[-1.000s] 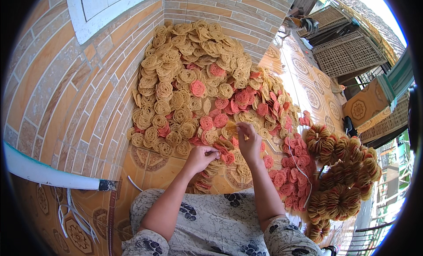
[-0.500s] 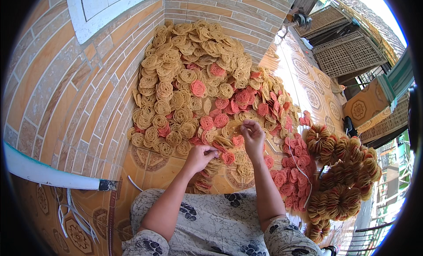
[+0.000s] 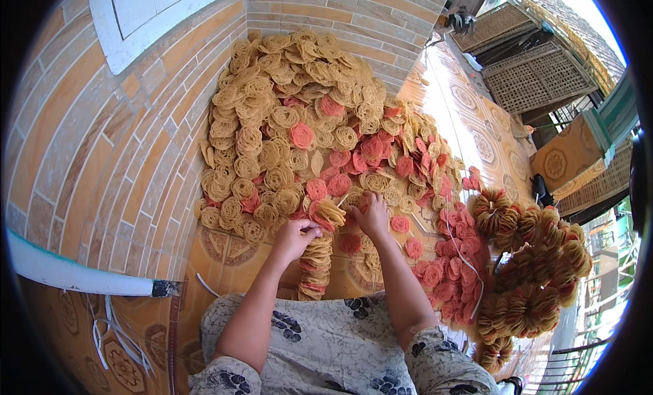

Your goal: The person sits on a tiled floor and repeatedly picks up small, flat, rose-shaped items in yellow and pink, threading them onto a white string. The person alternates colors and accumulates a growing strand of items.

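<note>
In front of me a row of thin, lacy coiled discs [image 3: 315, 267], mostly tan with some coral ones, hangs stacked face to face down toward my lap. My left hand [image 3: 297, 238] pinches the upper end of this row, where several tan and coral discs [image 3: 328, 215] fan out. A short pale tip, like a thin strip, sticks up beside them. To the right, my right hand [image 3: 371, 215] is apart from the row, fingers curled together over the loose discs. What lies between its fingertips is partly hidden; a bit of coral shows there.
A large heap of tan discs [image 3: 258, 143] leans against the brick-patterned wall [image 3: 129, 157]. Coral discs [image 3: 452, 259] spread at the right, crossed by a white strip. Bundled rings of discs [image 3: 524, 286] lie farther right. White strips [image 3: 119, 334] lie on the tiled floor at left.
My right hand has come down and left, nearer the row. The discs at my left hand have turned and now fan upward, with the pale tip showing. The view has shifted slightly.
</note>
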Available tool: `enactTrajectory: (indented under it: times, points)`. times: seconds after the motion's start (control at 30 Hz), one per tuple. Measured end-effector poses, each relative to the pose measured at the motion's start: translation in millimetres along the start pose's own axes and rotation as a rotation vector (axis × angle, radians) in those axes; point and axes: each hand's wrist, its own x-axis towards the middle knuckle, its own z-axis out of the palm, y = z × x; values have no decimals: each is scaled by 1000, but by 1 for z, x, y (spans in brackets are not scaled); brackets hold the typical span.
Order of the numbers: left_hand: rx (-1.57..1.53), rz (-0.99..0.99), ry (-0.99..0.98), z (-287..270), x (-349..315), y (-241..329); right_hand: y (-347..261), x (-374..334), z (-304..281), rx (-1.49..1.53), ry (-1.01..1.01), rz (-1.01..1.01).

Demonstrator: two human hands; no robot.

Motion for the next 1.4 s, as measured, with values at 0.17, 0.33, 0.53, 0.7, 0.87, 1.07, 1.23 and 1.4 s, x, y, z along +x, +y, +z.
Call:
enactTrajectory:
  times: [0.17,0.33,0.53,0.7,0.87,1.07,1.23,1.4]
  points:
    - [-48,6,-26,4,0,4,10,16,-23,817,-374,531]
    - [-44,28,-20,6,-1,5,-11,22,-50,946,-359,445]
    - [-49,23,-5,6,-2,9,-31,18,-55,856,-233,320]
    - [-8,1,-27,4,-3,13,-31,19,-53,781,-33,98]
    - [-59,5,-46,4,-5,18,-22,20,-51,1083,-224,406]
    - [-83,19,-49,8,-5,17,-18,22,-52,1260,-361,501]
    - [-93,78,-11,12,-2,6,-23,22,-65,973,-335,196]
    - [-121,71,13,15,0,2,-24,24,-70,1173,-450,83]
